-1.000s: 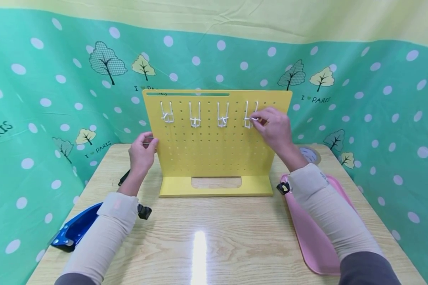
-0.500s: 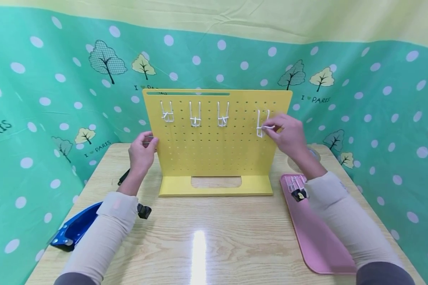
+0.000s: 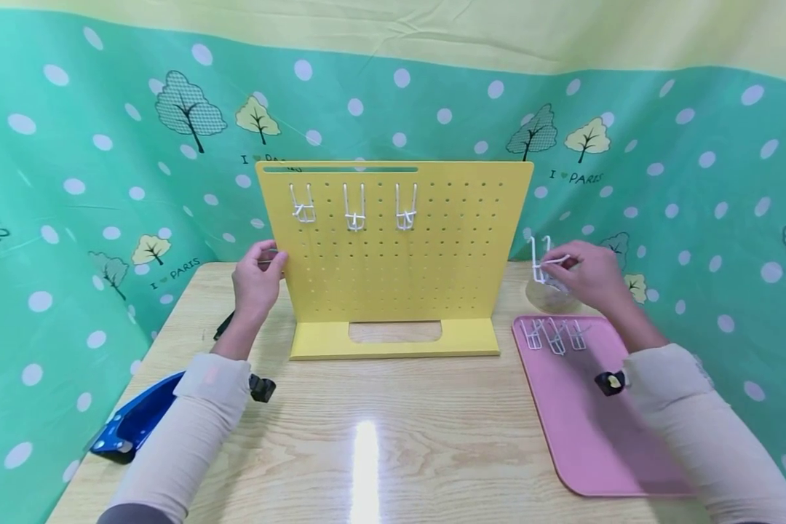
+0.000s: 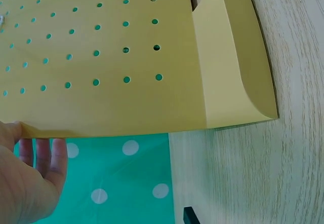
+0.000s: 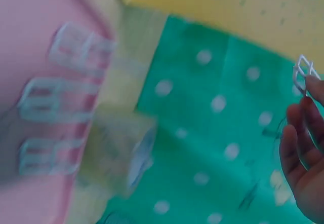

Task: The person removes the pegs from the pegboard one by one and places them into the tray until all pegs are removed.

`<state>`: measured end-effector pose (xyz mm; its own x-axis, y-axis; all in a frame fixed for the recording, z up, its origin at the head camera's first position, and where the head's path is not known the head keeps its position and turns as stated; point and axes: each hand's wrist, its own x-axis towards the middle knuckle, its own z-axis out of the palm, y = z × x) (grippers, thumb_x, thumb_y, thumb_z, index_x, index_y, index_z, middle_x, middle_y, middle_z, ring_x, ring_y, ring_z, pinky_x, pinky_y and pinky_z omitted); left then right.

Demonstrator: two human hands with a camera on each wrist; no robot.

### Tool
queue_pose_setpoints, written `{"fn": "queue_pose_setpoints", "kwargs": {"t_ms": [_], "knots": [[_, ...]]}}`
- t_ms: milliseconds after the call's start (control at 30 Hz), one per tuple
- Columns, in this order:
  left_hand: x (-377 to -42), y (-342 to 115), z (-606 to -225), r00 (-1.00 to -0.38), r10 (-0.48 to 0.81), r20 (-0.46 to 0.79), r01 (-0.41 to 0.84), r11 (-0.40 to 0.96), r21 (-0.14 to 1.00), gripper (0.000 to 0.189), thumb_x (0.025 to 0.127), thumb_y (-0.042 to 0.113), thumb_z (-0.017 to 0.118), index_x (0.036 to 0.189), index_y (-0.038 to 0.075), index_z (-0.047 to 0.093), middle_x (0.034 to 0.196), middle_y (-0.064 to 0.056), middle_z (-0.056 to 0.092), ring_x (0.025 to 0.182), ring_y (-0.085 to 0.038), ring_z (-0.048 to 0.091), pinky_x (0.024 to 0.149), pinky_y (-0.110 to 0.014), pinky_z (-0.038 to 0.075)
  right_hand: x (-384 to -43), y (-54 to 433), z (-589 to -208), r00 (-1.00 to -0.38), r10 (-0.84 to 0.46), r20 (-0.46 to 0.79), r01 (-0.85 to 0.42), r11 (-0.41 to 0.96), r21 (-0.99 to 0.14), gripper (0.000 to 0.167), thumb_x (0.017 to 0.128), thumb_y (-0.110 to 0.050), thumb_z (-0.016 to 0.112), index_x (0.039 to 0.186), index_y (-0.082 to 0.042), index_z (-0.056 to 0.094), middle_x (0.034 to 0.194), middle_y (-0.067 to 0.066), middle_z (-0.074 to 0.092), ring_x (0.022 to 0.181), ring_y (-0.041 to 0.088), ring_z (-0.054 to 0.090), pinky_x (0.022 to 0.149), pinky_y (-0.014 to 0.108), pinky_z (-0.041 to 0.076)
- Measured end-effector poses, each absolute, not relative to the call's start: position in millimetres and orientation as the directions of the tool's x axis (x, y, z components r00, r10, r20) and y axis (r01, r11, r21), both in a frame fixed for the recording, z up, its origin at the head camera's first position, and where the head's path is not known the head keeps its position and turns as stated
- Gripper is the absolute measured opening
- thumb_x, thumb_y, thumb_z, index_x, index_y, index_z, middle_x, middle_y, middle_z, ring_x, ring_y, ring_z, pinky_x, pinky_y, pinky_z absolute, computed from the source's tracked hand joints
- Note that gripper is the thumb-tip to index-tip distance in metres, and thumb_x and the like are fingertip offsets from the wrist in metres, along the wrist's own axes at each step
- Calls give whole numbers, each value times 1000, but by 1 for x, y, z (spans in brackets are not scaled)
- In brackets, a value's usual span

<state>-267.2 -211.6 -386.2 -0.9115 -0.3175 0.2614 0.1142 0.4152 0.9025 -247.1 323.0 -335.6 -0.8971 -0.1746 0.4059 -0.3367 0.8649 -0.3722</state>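
A yellow pegboard (image 3: 393, 284) stands upright on the table, with three white wire hooks hanging along its upper left part, one of them a middle hook (image 3: 355, 218). My left hand (image 3: 257, 280) grips the board's left edge; in the left wrist view the thumb lies on the front and the fingers (image 4: 58, 158) are behind the edge. Off to the right of the board, my right hand (image 3: 589, 273) pinches another white wire hook (image 3: 536, 266) between thumb and fingers, held in the air above the far end of a pink tray (image 3: 602, 437).
Three white wire hooks (image 3: 555, 338) lie at the tray's far end. Behind it sits a roll of clear tape (image 5: 119, 150), blurred in the right wrist view. A blue container (image 3: 140, 411) is partly hidden by my left forearm. A patterned curtain (image 3: 393, 94) surrounds the table.
My right hand has taken the fourth hook off the board's upper right and carried it right, toward the tray's far end. The left hand keeps its grip on the board's edge.
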Motion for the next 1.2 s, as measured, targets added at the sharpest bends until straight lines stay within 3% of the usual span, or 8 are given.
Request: {"fn": "queue_pose_setpoints", "kwargs": {"t_ms": [233, 567, 833, 1200], "knots": [[-267, -213, -385, -913, -312, 265, 117, 421, 900, 35, 104, 26, 60, 134, 8, 62, 122, -17, 69, 99, -16, 66, 83, -21, 65, -243, 382, -353, -948, -188, 257, -273, 896, -352, 16, 92, -17, 76, 102, -5, 77, 88, 15, 74, 77, 21, 65, 59, 19, 52], [-267, -214, -385, -907, -314, 280, 127, 429, 894, 34, 104, 26, 61, 132, 8, 63, 119, -17, 69, 98, -18, 67, 82, -21, 65, -234, 439, -393, -974, -192, 124, -222, 921, -320, 13, 93, -17, 74, 100, -6, 76, 86, 8, 75, 76, 11, 63, 58, 20, 53], [-266, -213, -387, -911, -315, 266, 118, 420, 900, 34, 104, 26, 60, 132, 9, 63, 120, -17, 69, 97, -16, 67, 79, -16, 64, -228, 465, -429, -984, -179, -26, -159, 922, -352, 13, 94, -20, 72, 100, -9, 76, 92, 7, 76, 81, 16, 65, 61, 21, 54], [-267, -212, -387, -910, -311, 274, 122, 430, 895, 34, 104, 25, 60, 132, 8, 63, 120, -18, 69, 98, -17, 67, 84, -23, 65, -225, 473, -453, -979, -135, -152, -70, 925, -373, 18, 95, -23, 71, 102, -7, 77, 88, 4, 73, 82, 18, 61, 62, 23, 54]]}}
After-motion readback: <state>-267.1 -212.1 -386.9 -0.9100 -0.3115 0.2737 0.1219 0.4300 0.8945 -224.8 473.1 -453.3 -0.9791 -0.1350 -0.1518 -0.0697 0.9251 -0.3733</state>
